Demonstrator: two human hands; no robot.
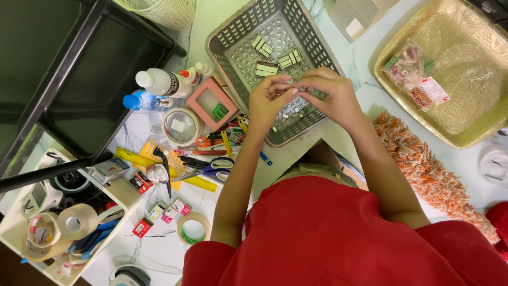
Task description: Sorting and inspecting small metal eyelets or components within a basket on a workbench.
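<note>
Small pale piece (pixel 290 91), too tiny to make out, pinched between fingertips of both hands, held just above the grey basket (pixel 233 50). Left hand (pixel 270 103) and right hand (pixel 330 95) pressed close together, fingers curled in, thumbs meeting at the piece.

Basket: plastic, rectangular, perforated lattice walls + floor. Inside: several small green-and-white striped blocks (pixel 263 46) and a scatter of tiny bits under the hands.

Table (pixel 365 79): white marble-look w/ grey veins, crowded. Left of basket: pink square frame (pixel 203 100), round clear lid (pixel 181 127), two plastic bottles (pixel 159 82), one w/ blue cap. Nearer the person: blue-handled scissors (pixel 209 169), yellow ruler (pixel 196 181), small staple boxes, tape roll (pixel 193 229) flat on the table. Far left: white tray (pixel 16 233) holding more tape rolls, beside a black frame (pixel 69 63) over dark floor.

Right side: shaggy orange-and-white duster (pixel 428 169), soft, fringed, lying diagonal, touching right forearm. Beyond it a gold-coloured tray (pixel 476 135) w/ crinkly liner, two clear bags (pixel 415 74) of small parts in it. Top edge: woven cream basket (pixel 159 13), only partly in view.

Person wears red sleeves.
</note>
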